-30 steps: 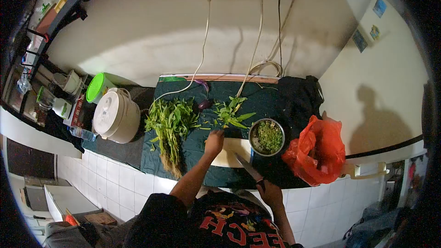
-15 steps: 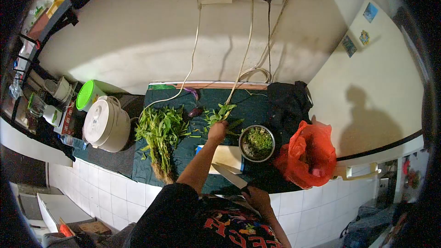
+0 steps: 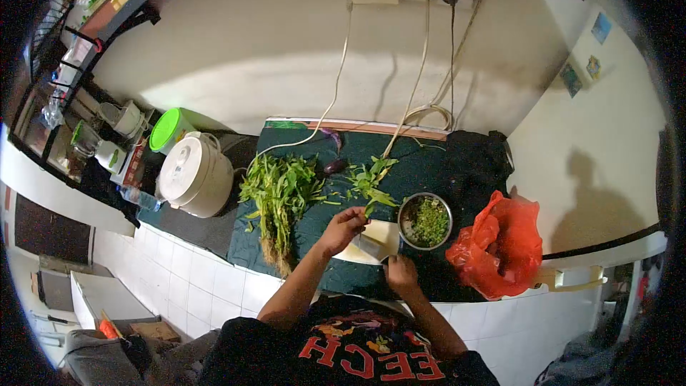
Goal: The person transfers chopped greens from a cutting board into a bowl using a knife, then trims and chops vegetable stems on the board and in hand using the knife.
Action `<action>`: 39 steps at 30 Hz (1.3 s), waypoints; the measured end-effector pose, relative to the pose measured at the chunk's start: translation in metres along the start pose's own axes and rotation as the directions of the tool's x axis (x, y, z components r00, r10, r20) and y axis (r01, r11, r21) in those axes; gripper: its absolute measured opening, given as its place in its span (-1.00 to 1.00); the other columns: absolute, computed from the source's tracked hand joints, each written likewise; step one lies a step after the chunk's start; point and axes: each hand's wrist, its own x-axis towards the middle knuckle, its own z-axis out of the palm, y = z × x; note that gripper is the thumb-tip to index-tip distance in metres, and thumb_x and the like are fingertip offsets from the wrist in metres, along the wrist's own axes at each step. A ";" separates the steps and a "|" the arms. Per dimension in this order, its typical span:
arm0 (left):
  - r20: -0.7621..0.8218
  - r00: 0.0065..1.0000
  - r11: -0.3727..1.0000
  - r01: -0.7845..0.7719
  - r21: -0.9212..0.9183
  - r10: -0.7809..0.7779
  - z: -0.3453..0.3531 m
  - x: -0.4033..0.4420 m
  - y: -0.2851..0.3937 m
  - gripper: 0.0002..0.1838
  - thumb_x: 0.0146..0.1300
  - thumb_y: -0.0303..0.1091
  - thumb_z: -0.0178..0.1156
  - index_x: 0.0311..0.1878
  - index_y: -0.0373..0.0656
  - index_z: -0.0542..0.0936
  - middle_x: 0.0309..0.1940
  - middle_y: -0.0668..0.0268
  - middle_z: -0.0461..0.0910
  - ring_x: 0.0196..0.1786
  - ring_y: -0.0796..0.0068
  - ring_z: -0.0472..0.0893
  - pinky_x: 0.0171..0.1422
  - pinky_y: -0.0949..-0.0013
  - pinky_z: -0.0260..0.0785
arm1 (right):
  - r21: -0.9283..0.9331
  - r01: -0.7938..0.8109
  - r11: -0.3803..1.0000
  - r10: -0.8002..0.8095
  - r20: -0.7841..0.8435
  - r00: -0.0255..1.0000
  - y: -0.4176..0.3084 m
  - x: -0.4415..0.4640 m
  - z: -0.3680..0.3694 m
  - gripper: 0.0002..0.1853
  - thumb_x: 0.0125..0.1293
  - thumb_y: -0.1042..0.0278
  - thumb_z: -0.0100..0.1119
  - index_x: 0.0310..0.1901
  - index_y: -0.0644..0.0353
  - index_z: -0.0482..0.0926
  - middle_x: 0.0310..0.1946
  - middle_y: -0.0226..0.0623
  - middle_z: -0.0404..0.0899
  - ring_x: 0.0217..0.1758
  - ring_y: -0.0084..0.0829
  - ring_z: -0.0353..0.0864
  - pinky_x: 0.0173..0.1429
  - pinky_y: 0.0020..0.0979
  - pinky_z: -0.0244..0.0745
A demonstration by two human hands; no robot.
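Over the left side of the white cutting board [image 3: 387, 231], my left hand [image 3: 343, 229] has its fingers closed in a pinch. A leafy green sprig [image 3: 369, 209] shows at its fingertips. My right hand [image 3: 401, 276] grips a kitchen knife [image 3: 370, 246] by its dark handle, the blade lying low across the board and pointing up-left. Beyond the board is a small heap of loose green leaves [image 3: 370, 180]. A metal bowl [image 3: 449, 227] of chopped greens [image 3: 427, 221] stands just right of the board.
A large bunch of leafy greens [image 3: 281, 193] with roots lies left. Purple eggplants [image 3: 334, 166] rest behind it. A white rice cooker [image 3: 193, 175] and green-lidded tub [image 3: 166, 131] stand farther left. On the right is a red plastic bag [image 3: 500, 243]. Power cords [image 3: 341, 71] hang down the wall.
My left hand has drawn back from the loose leaves to the board with a sprig. My right hand has brought the knife forward over the board. The view has shifted.
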 end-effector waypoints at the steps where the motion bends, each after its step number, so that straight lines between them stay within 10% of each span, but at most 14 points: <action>1: -0.008 1.000 0.999 0.025 -0.022 -0.025 -0.001 -0.009 -0.002 -0.81 0.35 -0.46 0.13 0.01 -0.14 0.51 -0.19 0.44 0.53 -0.03 0.51 0.55 0.09 0.40 0.37 | -0.034 0.055 0.998 -0.056 -0.022 0.998 -0.005 0.005 -0.012 -0.66 0.24 0.20 0.16 -0.17 0.38 0.52 -0.27 0.02 0.56 -0.18 0.00 0.57 -0.06 -0.02 0.44; 6: -0.011 0.994 0.985 0.109 -0.132 -0.111 0.022 -0.047 0.004 -0.67 0.28 -0.56 0.08 0.12 -0.15 0.49 -0.11 0.42 0.54 -0.05 0.52 0.54 0.06 0.44 0.36 | 0.110 0.001 0.994 0.024 -0.225 0.974 -0.012 0.030 -0.057 -0.77 0.21 0.32 0.21 -0.30 0.37 0.57 -0.37 0.00 0.57 -0.25 -0.07 0.59 -0.08 -0.10 0.46; 7: -0.026 0.990 0.980 0.133 -0.148 -0.138 0.025 -0.053 0.003 -0.62 0.26 -0.57 0.07 0.16 -0.16 0.49 -0.09 0.41 0.55 -0.05 0.53 0.53 0.06 0.44 0.37 | 0.390 -0.082 0.917 0.135 -0.110 0.985 -0.012 0.036 -0.066 -0.75 0.24 0.29 0.22 -0.26 0.37 0.57 -0.35 -0.04 0.60 -0.24 -0.18 0.61 -0.09 -0.19 0.47; 10: -0.013 0.987 0.986 0.156 -0.064 -0.157 0.026 -0.056 -0.007 -0.61 0.26 -0.56 0.05 0.17 -0.14 0.48 -0.07 0.42 0.56 -0.04 0.55 0.53 0.04 0.46 0.36 | 0.962 -0.143 0.231 0.101 0.123 0.987 -0.018 0.058 -0.087 -0.70 0.37 0.21 0.19 -0.05 0.30 0.58 -0.20 -0.38 0.64 -0.15 -0.59 0.58 -0.08 -0.48 0.46; 12: -0.001 0.989 0.989 0.150 -0.019 -0.150 0.028 -0.056 -0.012 -0.60 0.28 -0.52 0.07 0.20 -0.15 0.47 -0.05 0.38 0.56 -0.04 0.51 0.53 0.04 0.43 0.38 | 0.952 -0.305 0.001 0.143 0.302 0.943 -0.026 0.060 -0.113 -0.67 0.35 0.22 0.23 -0.02 0.32 0.56 -0.17 -0.40 0.62 -0.14 -0.60 0.57 -0.08 -0.52 0.45; 15: 0.046 0.991 0.989 0.121 0.083 -0.125 0.029 -0.055 -0.015 -0.59 0.31 -0.46 0.09 0.24 -0.16 0.45 -0.02 0.35 0.57 -0.04 0.49 0.54 0.04 0.40 0.40 | 0.995 -0.059 0.084 0.174 0.044 0.984 -0.035 0.067 -0.119 -0.67 0.27 0.20 0.31 -0.11 0.33 0.63 -0.29 -0.36 0.66 -0.30 -0.61 0.57 -0.21 -0.54 0.45; 23: 0.085 0.980 0.977 0.167 0.130 -0.179 0.053 -0.062 -0.001 -0.65 0.42 -0.32 0.06 0.22 -0.19 0.44 0.02 0.30 0.59 0.07 0.45 0.58 0.13 0.35 0.42 | 0.938 -0.109 0.328 0.312 0.001 0.950 -0.029 0.059 -0.135 -0.71 0.24 0.29 0.35 -0.13 0.33 0.63 -0.45 -0.45 0.58 -0.44 -0.63 0.47 -0.31 -0.52 0.42; 31: 0.068 0.993 0.961 0.078 0.266 -0.099 0.051 -0.059 0.001 -0.77 0.45 -0.37 0.03 0.03 -0.30 0.55 -0.16 0.28 0.64 -0.09 0.50 0.63 0.11 0.37 0.51 | 0.485 0.278 0.829 -0.079 -0.390 0.917 -0.034 0.039 -0.171 -0.81 0.21 0.42 0.28 -0.14 0.21 0.66 -0.39 -0.29 0.58 -0.38 -0.36 0.62 -0.28 -0.39 0.51; 39: 0.043 0.992 0.959 0.106 0.265 -0.122 0.051 -0.061 0.004 -0.73 0.44 -0.46 -0.01 0.08 -0.40 0.51 -0.11 0.19 0.63 -0.05 0.40 0.64 0.17 0.32 0.52 | 0.225 0.322 0.919 -0.203 -0.431 0.879 -0.044 0.029 -0.173 -0.84 0.17 0.41 0.27 -0.19 0.12 0.67 -0.41 -0.31 0.49 -0.35 -0.25 0.60 -0.31 -0.28 0.52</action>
